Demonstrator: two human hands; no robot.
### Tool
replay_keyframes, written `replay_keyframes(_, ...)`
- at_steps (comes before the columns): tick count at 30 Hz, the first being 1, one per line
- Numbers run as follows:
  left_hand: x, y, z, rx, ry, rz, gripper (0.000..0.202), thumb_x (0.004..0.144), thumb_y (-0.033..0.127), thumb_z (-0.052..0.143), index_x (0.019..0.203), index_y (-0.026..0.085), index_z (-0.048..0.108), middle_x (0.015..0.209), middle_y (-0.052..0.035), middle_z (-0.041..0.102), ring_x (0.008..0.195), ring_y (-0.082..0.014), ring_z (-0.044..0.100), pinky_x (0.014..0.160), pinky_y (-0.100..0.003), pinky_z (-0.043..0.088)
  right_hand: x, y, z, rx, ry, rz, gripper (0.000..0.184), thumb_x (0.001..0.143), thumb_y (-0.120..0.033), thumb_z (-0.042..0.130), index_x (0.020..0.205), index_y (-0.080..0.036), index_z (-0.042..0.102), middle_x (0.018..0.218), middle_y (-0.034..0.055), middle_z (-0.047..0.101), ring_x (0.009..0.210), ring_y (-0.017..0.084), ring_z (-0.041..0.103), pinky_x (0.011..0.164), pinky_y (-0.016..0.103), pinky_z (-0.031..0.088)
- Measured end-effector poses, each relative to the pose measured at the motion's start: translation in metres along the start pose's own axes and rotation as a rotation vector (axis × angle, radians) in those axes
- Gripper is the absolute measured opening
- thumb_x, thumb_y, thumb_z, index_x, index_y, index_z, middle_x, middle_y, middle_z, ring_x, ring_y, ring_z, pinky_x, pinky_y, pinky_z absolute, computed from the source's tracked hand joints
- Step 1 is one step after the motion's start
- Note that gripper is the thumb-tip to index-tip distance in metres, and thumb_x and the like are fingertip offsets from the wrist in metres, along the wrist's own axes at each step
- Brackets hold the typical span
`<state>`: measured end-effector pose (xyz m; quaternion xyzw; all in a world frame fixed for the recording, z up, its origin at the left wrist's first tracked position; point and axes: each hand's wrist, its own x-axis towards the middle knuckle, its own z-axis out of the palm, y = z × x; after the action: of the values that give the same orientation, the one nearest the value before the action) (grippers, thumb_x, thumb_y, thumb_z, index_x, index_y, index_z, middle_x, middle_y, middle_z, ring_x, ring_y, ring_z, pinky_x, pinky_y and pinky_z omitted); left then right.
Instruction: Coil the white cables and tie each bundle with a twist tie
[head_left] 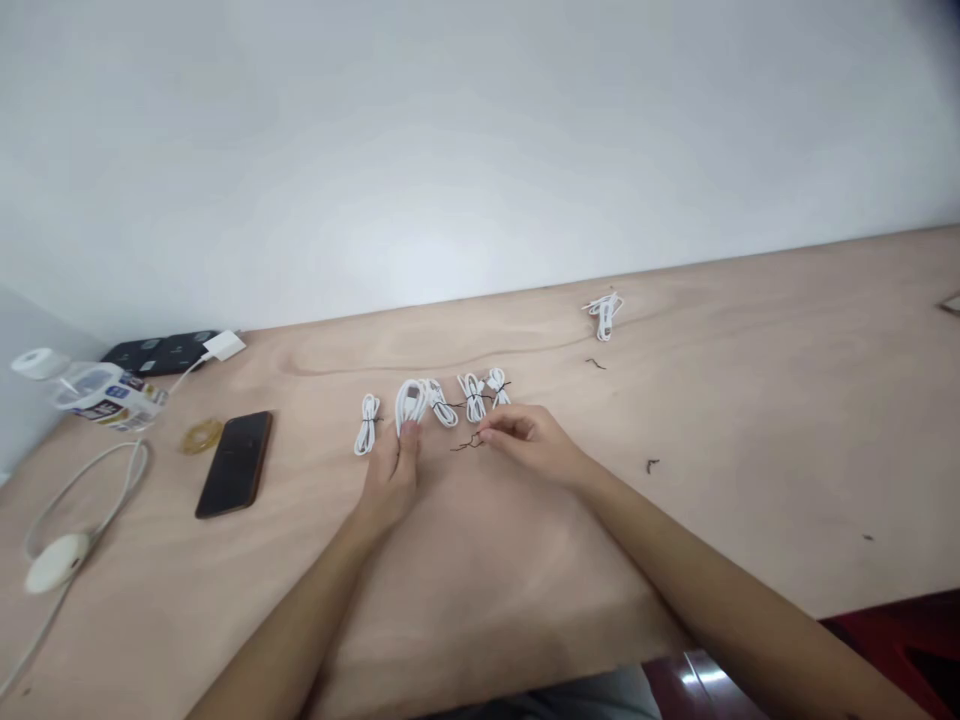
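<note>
My left hand (pixel 394 465) grips a coiled white charging cable (pixel 411 402) between thumb and fingers, just above the table. Between the thumb and forefinger of my right hand (pixel 525 438) is a thin, crooked black twist tie (pixel 466 443), its free end pointing left. Left of the held coil lies a white cable bundle (pixel 367 424) bound with a black tie. To its right rest more tied bundles: one (pixel 442 403) close beside it, another (pixel 472 398) in the middle, and one (pixel 499 387) partly behind my right hand.
Another white cable (pixel 604 316) lies near the wall, with loose black ties (pixel 595 363) (pixel 652 465) on the wooden table (pixel 750 420). At left are a phone (pixel 235 465), a tape roll (pixel 201 436), a plastic bottle (pixel 97 390), a white adapter (pixel 224 346) and a corded white disc (pixel 58 563).
</note>
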<state>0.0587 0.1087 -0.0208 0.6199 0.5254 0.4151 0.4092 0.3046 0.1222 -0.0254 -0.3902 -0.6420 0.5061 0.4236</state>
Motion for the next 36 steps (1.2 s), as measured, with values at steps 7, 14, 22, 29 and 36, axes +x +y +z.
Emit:
replay_keyframes(7,-0.007,0.005,0.003,0.136,-0.096,0.221,0.053,0.108,0.063,0.035,0.088,0.02,0.059,0.075,-0.0025,0.055,0.07,-0.0195,0.048,0.072,-0.032,0.041,0.002,0.007,0.01,0.32,0.067,0.064,0.03,0.086,-0.049,0.083,0.096,-0.021,0.078,0.079,0.0012,0.071,0.063,0.014,0.055,0.062,0.029,0.047)
replay_keyframes(14,-0.009,0.009,0.004,0.27,-0.35,0.407,0.048,0.112,0.046,0.032,0.131,0.016,0.064,0.106,-0.0122,0.073,0.097,-0.0268,0.067,0.09,-0.035,0.048,-0.002,0.0,0.015,0.553,0.035,0.168,0.025,0.078,-0.04,0.09,0.089,-0.02,0.078,0.077,0.0003,0.066,0.062,0.011,0.046,0.057,0.026,0.037)
replay_keyframes(22,-0.01,0.02,0.005,0.256,-0.495,0.326,0.047,0.111,0.047,0.035,0.126,0.019,0.07,0.104,-0.0103,0.075,0.101,-0.0304,0.068,0.098,-0.037,0.048,-0.004,-0.002,0.013,0.547,-0.025,0.165,0.026,0.08,-0.042,0.089,0.091,-0.021,0.08,0.08,0.0007,0.07,0.065,0.013,0.056,0.057,0.025,0.04)
replay_keyframes(29,-0.013,0.032,0.004,0.222,-0.583,0.289,0.037,0.109,0.043,0.045,0.106,0.021,0.074,0.088,-0.0055,0.072,0.074,-0.0214,0.061,0.076,-0.028,0.044,-0.006,0.0,0.01,0.499,-0.223,0.173,0.03,0.084,-0.045,0.086,0.094,-0.017,0.081,0.082,0.0039,0.075,0.071,0.017,0.066,0.065,0.029,0.05)
replay_keyframes(36,-0.009,0.004,0.005,0.715,-0.449,0.664,0.041,0.102,0.017,0.045,0.141,0.022,0.056,0.12,-0.011,0.074,0.077,-0.0205,0.068,0.068,-0.028,0.045,-0.005,0.001,0.014,0.645,-0.204,0.258,0.023,0.081,-0.034,0.09,0.092,-0.016,0.083,0.088,0.0051,0.076,0.078,0.015,0.067,0.069,0.025,0.05)
